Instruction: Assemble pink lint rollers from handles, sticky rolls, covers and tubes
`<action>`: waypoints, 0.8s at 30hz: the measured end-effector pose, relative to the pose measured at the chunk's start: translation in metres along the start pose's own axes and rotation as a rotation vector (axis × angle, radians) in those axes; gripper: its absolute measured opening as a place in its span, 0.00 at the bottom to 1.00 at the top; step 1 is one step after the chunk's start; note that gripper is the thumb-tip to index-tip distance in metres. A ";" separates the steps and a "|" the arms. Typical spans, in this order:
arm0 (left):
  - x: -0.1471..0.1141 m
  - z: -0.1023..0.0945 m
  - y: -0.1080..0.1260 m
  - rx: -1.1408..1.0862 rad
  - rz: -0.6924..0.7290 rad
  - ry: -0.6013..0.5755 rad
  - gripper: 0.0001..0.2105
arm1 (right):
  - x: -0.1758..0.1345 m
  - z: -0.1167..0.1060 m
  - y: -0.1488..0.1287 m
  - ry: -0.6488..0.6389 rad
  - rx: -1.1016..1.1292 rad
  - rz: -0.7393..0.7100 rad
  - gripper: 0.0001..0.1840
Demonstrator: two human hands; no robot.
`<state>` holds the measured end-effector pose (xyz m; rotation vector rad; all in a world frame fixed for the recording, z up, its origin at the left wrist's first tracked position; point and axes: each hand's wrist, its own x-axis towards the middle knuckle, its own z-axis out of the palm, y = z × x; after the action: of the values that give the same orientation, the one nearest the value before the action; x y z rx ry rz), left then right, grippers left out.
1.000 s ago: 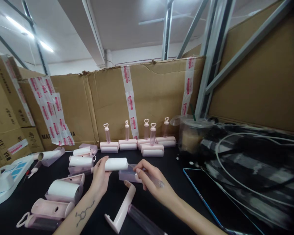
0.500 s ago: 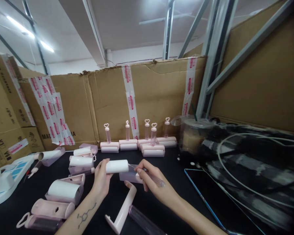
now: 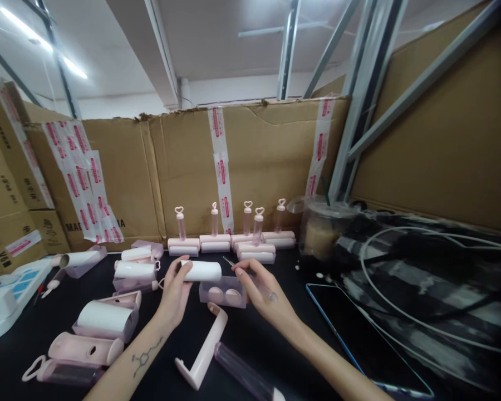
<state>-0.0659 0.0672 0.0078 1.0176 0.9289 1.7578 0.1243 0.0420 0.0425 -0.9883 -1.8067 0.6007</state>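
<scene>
Your left hand [image 3: 175, 298] clamped on white roll [image 3: 203, 271], near lilac case [image 3: 203, 295]. Your right hand [image 3: 261, 284] closed round thin tool [image 3: 229, 261], tip just off roll's end. Left carton [image 3: 4, 214] reads "V3", "V6", V6 square filled. Back carton [image 3: 121, 167]: "MA…IA", middle under tape [image 3: 94, 209]; tape's red print too small.

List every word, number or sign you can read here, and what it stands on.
"V3": left carton, beside an unfilled square.
"V6": same carton, beside a filled square.
"MA", then "A" after covering tape: back cardboard panel.
Too small or blurred: the tape's red print and the left carton's other characters.
</scene>
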 end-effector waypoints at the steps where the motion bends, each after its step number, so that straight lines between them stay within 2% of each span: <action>1: 0.000 0.003 -0.002 0.039 0.007 -0.033 0.18 | 0.001 -0.001 0.000 0.008 0.013 0.001 0.10; 4: -0.003 0.009 -0.010 0.206 0.036 -0.101 0.19 | 0.003 -0.007 -0.002 0.038 0.059 -0.009 0.10; 6: -0.006 0.006 -0.014 0.315 0.055 -0.104 0.22 | 0.005 -0.013 -0.006 0.033 0.077 -0.008 0.12; 9: -0.012 -0.002 -0.015 0.530 0.119 -0.127 0.33 | 0.002 -0.026 -0.019 -0.110 -0.004 -0.026 0.17; 11: -0.016 -0.006 -0.011 0.736 0.186 -0.194 0.36 | -0.007 -0.031 -0.028 -0.318 -0.196 -0.090 0.21; 13: -0.021 -0.006 -0.002 0.913 0.251 -0.213 0.33 | -0.021 -0.029 -0.034 -0.514 -0.473 -0.167 0.23; 16: -0.025 -0.004 0.017 1.037 0.319 -0.196 0.22 | -0.046 -0.014 -0.032 -0.616 -0.840 -0.195 0.24; 18: -0.023 -0.005 0.030 0.966 0.308 -0.248 0.12 | -0.057 -0.008 -0.026 -0.652 -0.899 -0.211 0.19; 20: -0.016 -0.009 0.036 0.687 0.219 -0.248 0.06 | -0.060 -0.012 -0.023 -0.641 -0.836 -0.220 0.13; 22: -0.008 -0.013 0.037 0.415 0.135 -0.186 0.06 | -0.055 -0.022 -0.024 -0.526 -0.737 -0.186 0.10; 24: -0.007 -0.012 0.036 0.287 0.097 -0.142 0.13 | -0.044 -0.031 -0.028 -0.333 -0.646 -0.129 0.11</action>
<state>-0.0861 0.0467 0.0338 1.3738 1.0755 1.6355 0.1519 -0.0111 0.0543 -1.2261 -2.4180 0.0875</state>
